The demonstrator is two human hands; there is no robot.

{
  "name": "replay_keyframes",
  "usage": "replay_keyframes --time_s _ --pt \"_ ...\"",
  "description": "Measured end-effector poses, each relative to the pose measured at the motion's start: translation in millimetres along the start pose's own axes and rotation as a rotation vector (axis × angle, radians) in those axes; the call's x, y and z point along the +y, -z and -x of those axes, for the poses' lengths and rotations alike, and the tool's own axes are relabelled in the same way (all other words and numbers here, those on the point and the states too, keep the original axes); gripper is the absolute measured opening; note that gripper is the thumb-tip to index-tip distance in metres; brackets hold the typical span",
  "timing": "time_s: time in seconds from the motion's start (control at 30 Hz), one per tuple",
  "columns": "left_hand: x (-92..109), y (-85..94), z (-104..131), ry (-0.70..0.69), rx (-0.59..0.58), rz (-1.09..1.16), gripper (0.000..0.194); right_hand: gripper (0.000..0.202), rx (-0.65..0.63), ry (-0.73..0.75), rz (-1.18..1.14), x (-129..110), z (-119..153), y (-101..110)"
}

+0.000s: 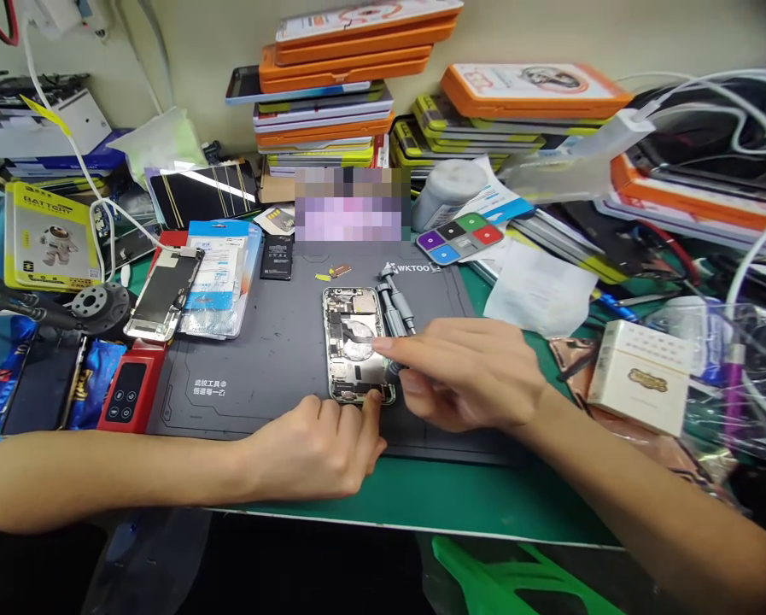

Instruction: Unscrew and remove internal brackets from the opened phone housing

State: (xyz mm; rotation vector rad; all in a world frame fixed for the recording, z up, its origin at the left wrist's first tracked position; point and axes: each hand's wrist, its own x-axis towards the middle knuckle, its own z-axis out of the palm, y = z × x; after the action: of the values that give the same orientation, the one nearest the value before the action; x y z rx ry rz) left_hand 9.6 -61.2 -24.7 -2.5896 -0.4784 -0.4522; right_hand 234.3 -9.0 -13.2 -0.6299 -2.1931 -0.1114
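An opened phone [371, 372] lies on the grey mat with its inner parts bare. My left hand [322, 448] is closed, and one fingertip presses on the phone's bottom end. Over the phone's right edge is my right hand [472, 371], fingers curled and the index finger reaching to the middle of the phone. A dark strip [355, 335] meets that fingertip; whether it is held is unclear. Grey screwdrivers [396, 303] lie just right of the phone, partly hidden by my right hand. Small brown and yellow-green pieces [339, 271] rest above the phone.
The mat [248, 367] covers the bench's middle. A detached screen [165, 295], blue-white packet [219, 282], black battery [277, 256] and red device [130, 393] sit to the left. A white box [642, 376] and paper [540, 286] lie right. Orange boxes [350, 64] are stacked behind.
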Motion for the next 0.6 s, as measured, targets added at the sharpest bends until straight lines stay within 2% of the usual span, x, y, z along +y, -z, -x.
replay_keyframes --time_s 0.03,0.1,0.27,0.37,0.5,0.6 --pt "0 -0.4 1 0.000 0.000 -0.001 0.045 0.046 0.016 0.089 -0.008 1 0 -1" --pt "0 -0.6 1 -0.008 0.000 -0.004 0.046 0.056 0.042 0.151 -0.023 3 2 -1" --pt "-2 1.6 -1 -0.025 -0.007 -0.003 0.047 0.067 0.028 0.054 -0.077 4 21 3" --pt "-2 3.3 -3 -0.032 -0.027 0.009 0.048 0.064 0.074 0.031 -0.150 4 28 3" --pt "-2 5.0 -4 -0.046 -0.070 0.038 0.050 0.052 0.027 0.033 -0.177 5 25 8" --pt "-3 5.9 -4 -0.045 -0.079 0.045 0.049 0.045 0.003 -0.025 -0.207 4 19 15"
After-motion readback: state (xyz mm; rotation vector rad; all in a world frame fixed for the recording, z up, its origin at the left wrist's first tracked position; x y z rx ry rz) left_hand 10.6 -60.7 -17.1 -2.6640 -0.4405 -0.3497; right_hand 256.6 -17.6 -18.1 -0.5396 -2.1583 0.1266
